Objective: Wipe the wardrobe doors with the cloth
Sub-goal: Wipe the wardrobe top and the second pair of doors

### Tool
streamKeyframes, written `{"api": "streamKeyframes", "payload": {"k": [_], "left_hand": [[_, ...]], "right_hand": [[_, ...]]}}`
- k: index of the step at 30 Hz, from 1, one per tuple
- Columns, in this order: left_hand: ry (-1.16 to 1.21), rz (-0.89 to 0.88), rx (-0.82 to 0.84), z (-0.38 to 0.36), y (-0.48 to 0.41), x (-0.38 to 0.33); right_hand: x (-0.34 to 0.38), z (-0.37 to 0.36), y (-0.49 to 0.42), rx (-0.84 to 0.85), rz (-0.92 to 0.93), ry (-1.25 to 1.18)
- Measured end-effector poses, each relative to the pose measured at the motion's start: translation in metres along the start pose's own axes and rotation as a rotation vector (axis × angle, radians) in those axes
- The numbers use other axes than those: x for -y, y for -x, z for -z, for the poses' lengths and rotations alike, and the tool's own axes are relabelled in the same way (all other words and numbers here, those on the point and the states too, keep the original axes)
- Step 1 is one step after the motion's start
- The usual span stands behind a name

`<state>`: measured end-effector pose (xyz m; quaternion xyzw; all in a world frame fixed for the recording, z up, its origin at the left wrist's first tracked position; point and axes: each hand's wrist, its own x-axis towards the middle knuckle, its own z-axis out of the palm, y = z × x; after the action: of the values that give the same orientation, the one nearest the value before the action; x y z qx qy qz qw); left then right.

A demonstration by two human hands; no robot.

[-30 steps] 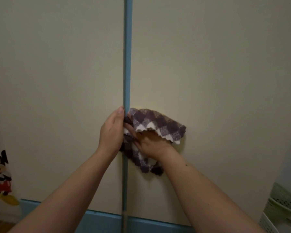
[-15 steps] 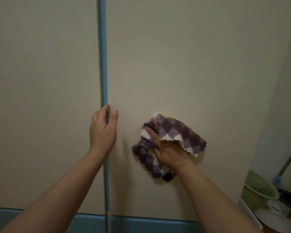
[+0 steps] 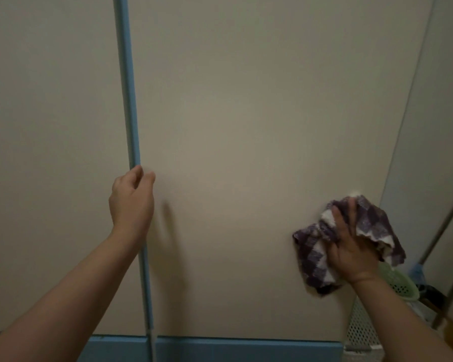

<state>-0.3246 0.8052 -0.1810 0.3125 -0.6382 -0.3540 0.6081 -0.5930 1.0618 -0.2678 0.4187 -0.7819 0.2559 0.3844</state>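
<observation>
- the left door (image 3: 50, 152) fills my left side, plain cream, with nothing on it at this height.
- my left hand (image 3: 131, 202) sits at the blue strip (image 3: 127, 87) between the doors, fingers loosely curled and holding nothing; i judge it steadies the panel so it does not give under pressure.
- the right door (image 3: 246, 126) is the one i am working on; its middle is bare.
- the cloth (image 3: 314, 259), checked purple and white, is bunched near that door's right edge, pressed flat to it.
- my right hand (image 3: 351, 246) lies spread over the cloth, palm pinning it so it drags rather than slips.
- a green basket (image 3: 400, 283) and a mop handle (image 3: 445, 226) stand just past the edge, so i should stop short.
</observation>
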Motion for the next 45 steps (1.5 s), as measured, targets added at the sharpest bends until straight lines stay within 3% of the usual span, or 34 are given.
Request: {"api": "streamKeyframes", "payload": {"k": [5,9,15,17,22,25,31,35,39,45], "left_hand": [[0.014,-0.066,0.023,0.009,-0.005,-0.001],[0.036,-0.035,0.097,0.014,-0.008,-0.002],[0.287,0.145,0.291,0.032,-0.013,-0.005],[0.286,0.140,0.375,0.035,-0.011,0.000],[0.314,0.155,0.423,0.044,-0.009,0.015],[0.326,0.153,0.421,0.043,-0.003,0.019],[0.316,0.163,0.376,0.037,0.003,0.017],[0.177,0.090,0.356,0.032,0.009,0.018],[0.012,0.066,0.244,0.018,0.014,0.015],[-0.039,0.084,0.175,0.007,0.017,0.017]], "right_hand": [[0.008,-0.007,-0.003,-0.125,-0.018,-0.023],[0.056,-0.008,-0.040,-0.229,-0.119,-0.076],[0.177,-0.006,-0.112,-0.285,0.066,-0.087],[0.211,-0.010,-0.120,-0.249,0.163,-0.109],[0.278,-0.029,-0.133,0.065,0.365,-0.353],[0.297,-0.028,-0.140,0.084,0.425,-0.330],[0.273,-0.018,-0.145,0.093,0.532,-0.226],[0.223,-0.001,-0.140,0.043,0.414,-0.138],[0.180,0.013,-0.129,-0.179,0.348,-0.104],[0.105,0.024,-0.108,-0.227,0.142,-0.046]]}}
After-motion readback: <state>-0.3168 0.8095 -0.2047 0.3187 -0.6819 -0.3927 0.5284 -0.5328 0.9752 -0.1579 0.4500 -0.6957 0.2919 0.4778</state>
